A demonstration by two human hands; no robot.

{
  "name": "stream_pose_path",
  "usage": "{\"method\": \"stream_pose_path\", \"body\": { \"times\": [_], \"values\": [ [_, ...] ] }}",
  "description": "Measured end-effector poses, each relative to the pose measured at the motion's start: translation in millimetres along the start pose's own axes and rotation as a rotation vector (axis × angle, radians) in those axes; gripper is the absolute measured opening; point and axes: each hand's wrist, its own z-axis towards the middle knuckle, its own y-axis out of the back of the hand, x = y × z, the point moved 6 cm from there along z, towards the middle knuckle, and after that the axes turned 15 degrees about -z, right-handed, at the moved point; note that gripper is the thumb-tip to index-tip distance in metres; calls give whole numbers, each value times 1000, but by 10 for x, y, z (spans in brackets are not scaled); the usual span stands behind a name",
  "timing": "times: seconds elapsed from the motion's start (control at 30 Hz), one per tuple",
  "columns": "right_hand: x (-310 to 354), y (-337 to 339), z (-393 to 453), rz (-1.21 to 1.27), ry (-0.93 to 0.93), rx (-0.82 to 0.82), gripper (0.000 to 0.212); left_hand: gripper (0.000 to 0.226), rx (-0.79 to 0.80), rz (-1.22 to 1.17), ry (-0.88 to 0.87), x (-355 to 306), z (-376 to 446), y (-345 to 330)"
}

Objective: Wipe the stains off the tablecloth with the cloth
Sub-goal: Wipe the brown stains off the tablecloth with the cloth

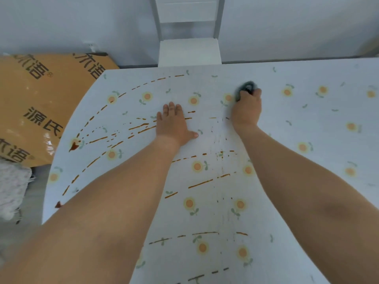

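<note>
One cloth (246, 88): my right hand (247, 110) is gripping it near the tablecloth's (307, 119) far edge. My left hand (173, 125) is pressing flat, fingers spread wide, on many brown stains (141, 127).

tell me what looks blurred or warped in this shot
Head view: the dark grey cloth gripped by the right hand is smeared by motion; wide-angle distortion bows the flowered white tablecloth's left edge; soft, even light, glare on the orange printed bag.

The tablecloth (307, 119) looks smooth, faintly sheened, printed with flowers. The cloth (245, 88) is dark, soft and fuzzy. Left of the tablecloth, glossy orange packaging (41, 103) lies above a shaggy white textile (12, 185).
</note>
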Motion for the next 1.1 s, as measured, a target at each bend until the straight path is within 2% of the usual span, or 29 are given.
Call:
{"method": "stream_pose_path", "body": {
  "times": [0.07, 0.13, 0.2, 0.23, 0.3, 0.4, 0.47, 0.53, 0.6, 0.63, 0.67, 0.7, 0.73, 0.87, 0.93, 1.0, 1.03, 1.1],
  "values": [
    [467, -97, -267, 27, 184, 50, 28, 133, -3, 43, 3, 43, -183, -51],
    [891, -193, -673, -29, 522, 131, 27, 144, 62, 24, 32, 134, -300, -103],
    [945, -209, -895, -128, 804, 225, 31, 149, 101, -12, 45, 195, -327, -131],
    [815, -177, -859, -164, 846, 226, 34, 150, 106, -23, 47, 203, -325, -142],
    [354, -40, -618, -177, 690, 160, 35, 152, 96, -44, 49, 191, -304, -160],
    [-404, 161, -385, -104, 135, 40, 32, 152, 72, -78, 57, 190, -312, -150],
    [-307, 122, -556, -64, 19, 3, 34, 148, 70, -61, 48, 205, -348, -151],
    [157, -43, -848, 18, 193, 71, 35, 137, 25, -14, 47, 207, -492, -169],
    [647, -193, -1220, -117, 584, 184, 33, 122, -26, 26, 40, 208, -672, -230],
    [740, -194, -1351, -165, 737, 230, 34, 118, -27, 35, 37, 215, -772, -274],
    [708, -167, -1369, -193, 809, 269, 35, 119, -5, 24, 41, 226, -860, -323],
    [577, -117, -1315, -212, 813, 249, 36, 124, 35, -5, 53, 248, -925, -375],
    [362, -57, -1213, -207, 742, 219, 37, 131, 78, -29, 62, 273, -970, -409],
    [-629, 180, -854, -62, 91, 86, 35, 146, 121, -43, 42, 322, -983, -443],
    [-539, 157, -953, -57, -43, 38, 32, 147, 105, -51, 49, 325, -989, -459],
    [-102, 77, -1168, 4, 75, 41, 33, 146, 86, -72, 54, 333, -986, -458],
    [165, 17, -1306, 39, 219, 62, 34, 146, 78, -80, 53, 340, -983, -452],
    [578, -132, -1706, -78, 639, 187, 32, 147, 74, -90, 52, 365, -990, -458]
  ]
}}
